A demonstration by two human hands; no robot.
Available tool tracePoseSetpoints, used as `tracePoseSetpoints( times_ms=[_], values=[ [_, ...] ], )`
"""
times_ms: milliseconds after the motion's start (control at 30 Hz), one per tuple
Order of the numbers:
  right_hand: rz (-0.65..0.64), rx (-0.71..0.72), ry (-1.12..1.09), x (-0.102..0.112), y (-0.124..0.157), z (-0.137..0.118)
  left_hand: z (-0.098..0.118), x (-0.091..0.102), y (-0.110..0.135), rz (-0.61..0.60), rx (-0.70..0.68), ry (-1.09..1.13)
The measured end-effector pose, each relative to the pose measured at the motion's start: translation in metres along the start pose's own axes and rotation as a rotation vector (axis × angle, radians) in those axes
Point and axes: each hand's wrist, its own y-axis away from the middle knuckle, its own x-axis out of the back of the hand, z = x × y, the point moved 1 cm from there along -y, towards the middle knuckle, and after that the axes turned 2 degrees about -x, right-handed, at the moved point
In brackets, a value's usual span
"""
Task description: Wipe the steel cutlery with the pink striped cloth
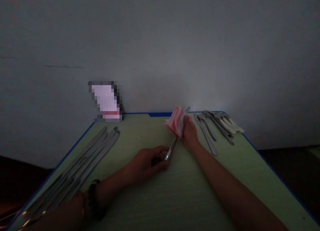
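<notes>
We hold a knife point(171, 150) over the middle of the table point(136, 131), our left hand point(149, 160) pinching its handle, our right hand point(190, 134) gripping a pink cloth point(175, 122) around its blade. Long metal cutlery point(85, 158) lies left; shorter metal pieces point(207, 138) lie far right, beside white ones point(228, 125).

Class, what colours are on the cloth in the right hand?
The cloth is pink and white, best seen in the head view.
</notes>
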Motion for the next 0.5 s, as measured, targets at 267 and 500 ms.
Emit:
tracePoseSetpoints(
  times_ms=[267, 500],
  values=[
    [-0.291, -0.078, -0.096, -0.004, 0.002, -0.007, 0.002, 0.006, -0.001, 0.047, -0.008, 0.055],
    [-0.316, -0.046, 0.141, -0.003, 0.006, -0.011, -0.001, 0.007, 0.000, 0.018, -0.024, 0.181]
  ],
)
